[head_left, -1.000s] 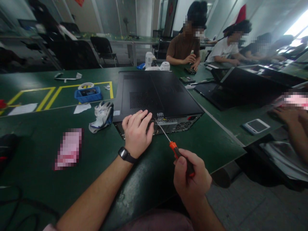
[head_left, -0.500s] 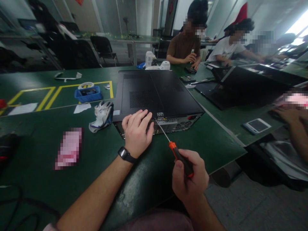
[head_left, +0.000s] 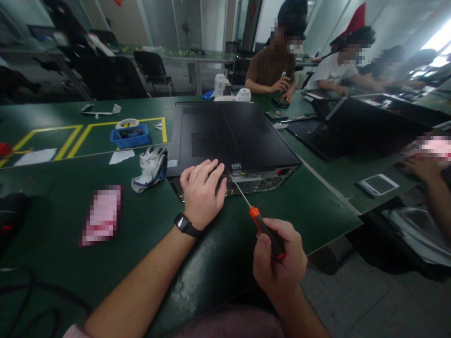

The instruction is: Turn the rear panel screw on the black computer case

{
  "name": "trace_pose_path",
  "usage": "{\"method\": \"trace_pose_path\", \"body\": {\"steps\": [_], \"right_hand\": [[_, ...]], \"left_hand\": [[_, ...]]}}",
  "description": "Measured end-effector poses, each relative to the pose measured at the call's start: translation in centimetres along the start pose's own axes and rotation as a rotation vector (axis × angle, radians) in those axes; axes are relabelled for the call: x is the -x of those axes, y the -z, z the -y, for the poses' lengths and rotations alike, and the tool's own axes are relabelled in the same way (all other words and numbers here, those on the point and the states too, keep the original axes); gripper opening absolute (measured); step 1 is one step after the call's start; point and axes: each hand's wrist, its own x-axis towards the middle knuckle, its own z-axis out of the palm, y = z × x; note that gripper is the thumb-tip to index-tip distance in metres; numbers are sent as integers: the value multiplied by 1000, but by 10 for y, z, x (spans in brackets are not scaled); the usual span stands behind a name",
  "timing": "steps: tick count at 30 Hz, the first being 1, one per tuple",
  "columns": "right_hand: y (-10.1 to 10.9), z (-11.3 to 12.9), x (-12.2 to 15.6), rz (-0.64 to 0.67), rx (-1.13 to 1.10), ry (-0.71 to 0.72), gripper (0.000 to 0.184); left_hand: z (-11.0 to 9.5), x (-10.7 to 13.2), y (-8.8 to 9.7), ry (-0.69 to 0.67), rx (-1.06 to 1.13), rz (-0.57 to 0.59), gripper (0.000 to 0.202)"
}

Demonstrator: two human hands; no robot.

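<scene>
A black computer case lies on its side on the green table, its rear panel toward me. My left hand rests over the near top edge of the case, fingers stretched out and slightly apart, thumb down by the rear panel. Wrapped in my right hand is the handle of an orange and black screwdriver. Its thin shaft slants up and left to the rear panel, just right of my left thumb. The tip meets the panel near its top edge; what it touches there is too small to make out.
Left of the case lie work gloves, a blue bin, a roll of tape and a blurred pink item. Dark panels and a phone-like device lie to the right. A co-worker sits across the table.
The whole view has shifted very slightly. Both hands, the screwdriver and the case keep nearly the same positions relative to each other.
</scene>
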Motion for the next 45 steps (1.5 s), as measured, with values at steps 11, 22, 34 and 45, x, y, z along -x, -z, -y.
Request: {"method": "trace_pose_path", "body": {"steps": [11,22,34,45], "right_hand": [[0,-2,-3,-2,23,20,30],[-1,2,-2,-11,76,31,30],[1,0,4,12,96,-83,26],[1,0,-1,-21,141,-43,20]], "left_hand": [[1,1,-1,2,4,2,35],[2,1,0,-11,-23,3,35],[1,0,0,-4,-4,3,36],[1,0,0,-7,-19,3,34]]}}
